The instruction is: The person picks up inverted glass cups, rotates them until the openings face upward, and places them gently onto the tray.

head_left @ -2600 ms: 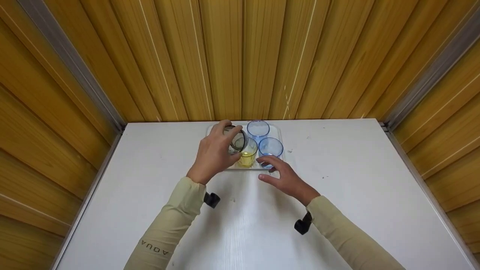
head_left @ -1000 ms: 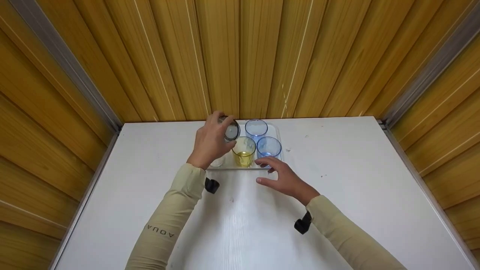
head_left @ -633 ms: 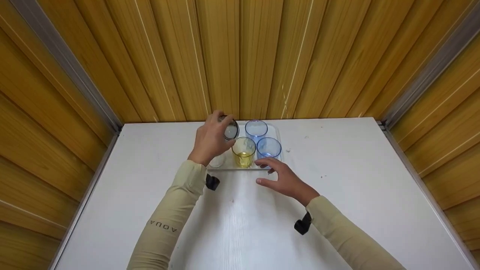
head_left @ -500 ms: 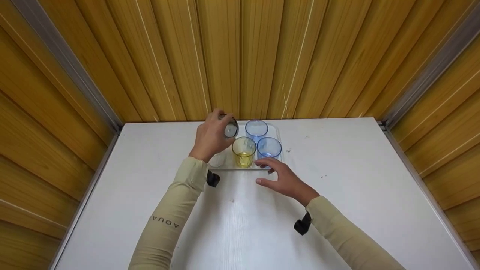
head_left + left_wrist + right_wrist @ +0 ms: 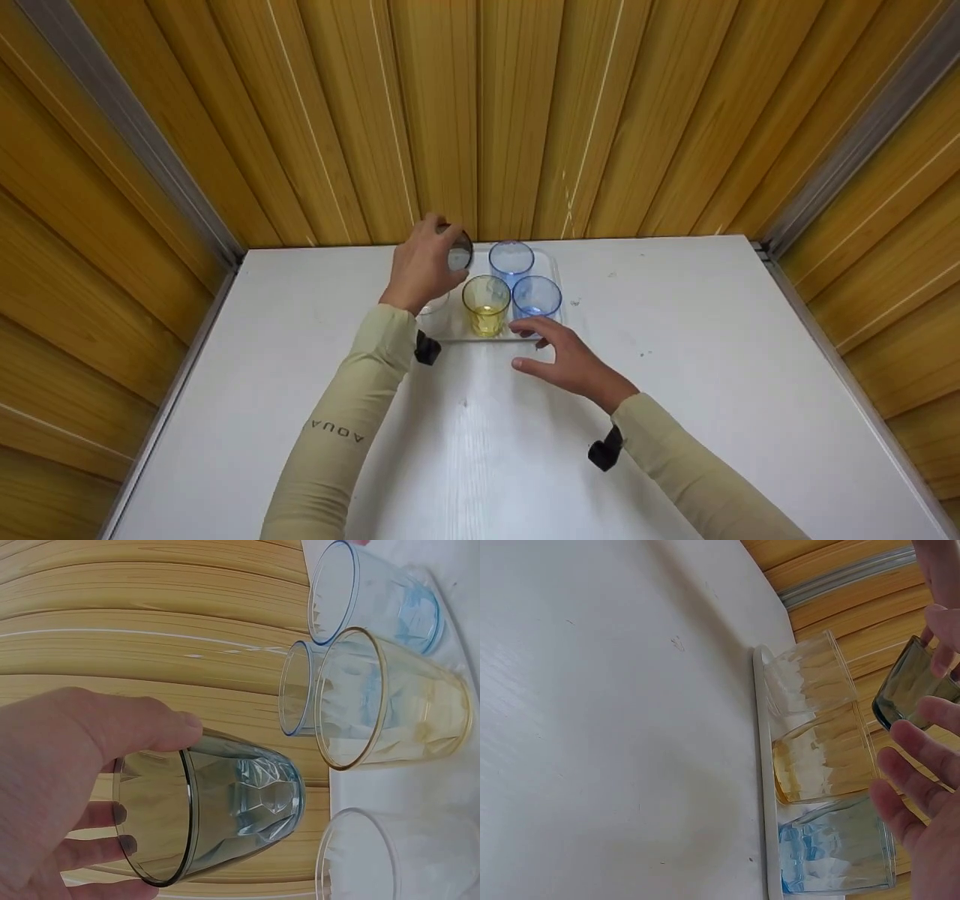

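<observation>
My left hand [image 5: 421, 268] grips a smoky grey glass [image 5: 247, 799] near its rim, thumb on one side and fingers on the other. In the left wrist view the glass is tilted and apart from the others, and in the head view it overlaps the tray's back left. A yellow glass [image 5: 487, 304] stands upright at the tray's front middle. To its left, partly hidden by my left hand, is a clear glass [image 5: 397, 855]. Two blue glasses stand on the right, one in front [image 5: 537, 296] and one behind [image 5: 511, 259]. My right hand [image 5: 566, 358], fingers loosely bent, hovers beside the front blue glass holding nothing.
The glasses stand on a white tray [image 5: 763, 712] near the back of a white table [image 5: 675, 360]. Wood-patterned panels [image 5: 517, 112] rise right behind the table's back edge, with more panels on both sides.
The left hand has carried the grey glass left and back, away from the yellow glass, and slightly further back lately. The clear glass has come into sight. The right hand has stayed nearly still.
</observation>
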{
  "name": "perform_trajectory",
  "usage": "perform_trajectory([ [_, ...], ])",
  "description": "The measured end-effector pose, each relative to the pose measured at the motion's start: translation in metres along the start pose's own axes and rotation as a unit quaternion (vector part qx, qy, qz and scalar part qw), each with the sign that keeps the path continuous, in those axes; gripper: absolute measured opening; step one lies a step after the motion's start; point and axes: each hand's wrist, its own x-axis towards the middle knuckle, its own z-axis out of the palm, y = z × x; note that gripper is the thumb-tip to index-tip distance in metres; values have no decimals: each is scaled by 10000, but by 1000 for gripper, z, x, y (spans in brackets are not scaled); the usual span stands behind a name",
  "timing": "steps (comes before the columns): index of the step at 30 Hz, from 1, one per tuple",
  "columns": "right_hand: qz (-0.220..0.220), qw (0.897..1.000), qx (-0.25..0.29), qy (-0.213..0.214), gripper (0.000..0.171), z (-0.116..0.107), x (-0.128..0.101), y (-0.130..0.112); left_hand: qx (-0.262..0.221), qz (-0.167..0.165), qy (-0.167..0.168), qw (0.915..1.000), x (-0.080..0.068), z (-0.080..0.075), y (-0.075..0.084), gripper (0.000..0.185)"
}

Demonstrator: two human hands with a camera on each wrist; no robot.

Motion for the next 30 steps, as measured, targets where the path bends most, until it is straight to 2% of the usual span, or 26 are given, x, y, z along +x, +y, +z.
perform_trajectory([
  [17,63,9999,-139,12,51,1,-2,1,137,-173,-424,9989,8,8,-3,64],
  [30,72,9999,-92,-1,50,0,-3,2,-94,-373,-581,9976,21,22,-7,57],
])
